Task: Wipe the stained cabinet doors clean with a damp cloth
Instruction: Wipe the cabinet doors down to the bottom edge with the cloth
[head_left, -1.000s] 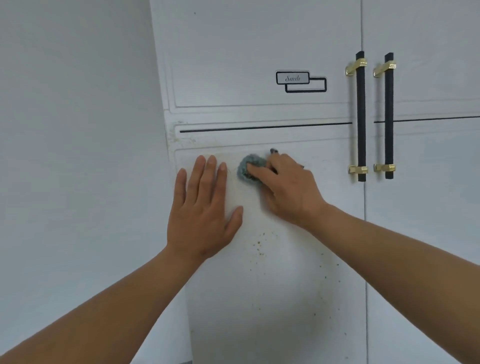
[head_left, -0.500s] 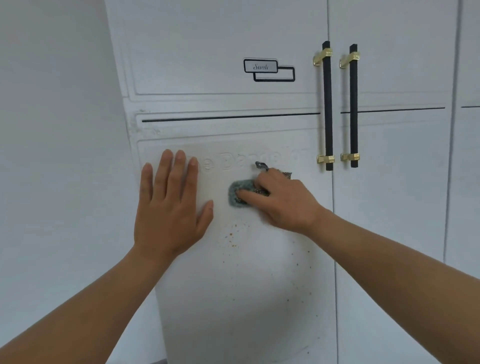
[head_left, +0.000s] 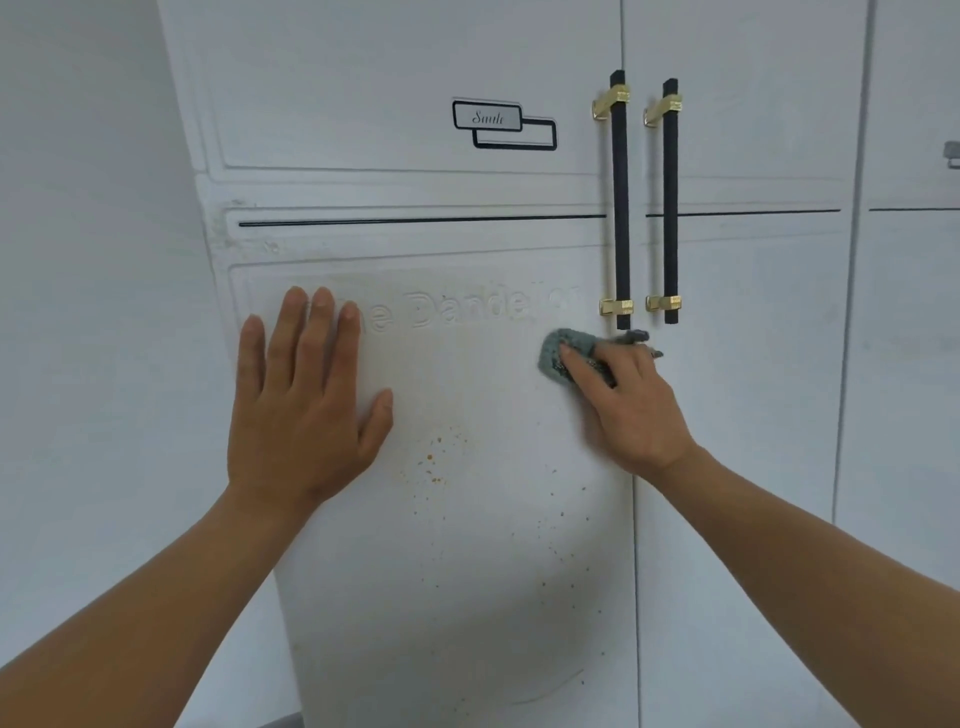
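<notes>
The right hand (head_left: 628, 405) holds the bunched grey-green cloth (head_left: 563, 353), fingers curled over it, pressing it against the left cabinet door (head_left: 467, 597) just below the lower end of the black handle (head_left: 620, 208). The left hand (head_left: 301, 410) lies flat on the same door, fingers straight, well apart from the cloth. Orange-brown specks (head_left: 434, 462) mark the panel below and between both hands.
</notes>
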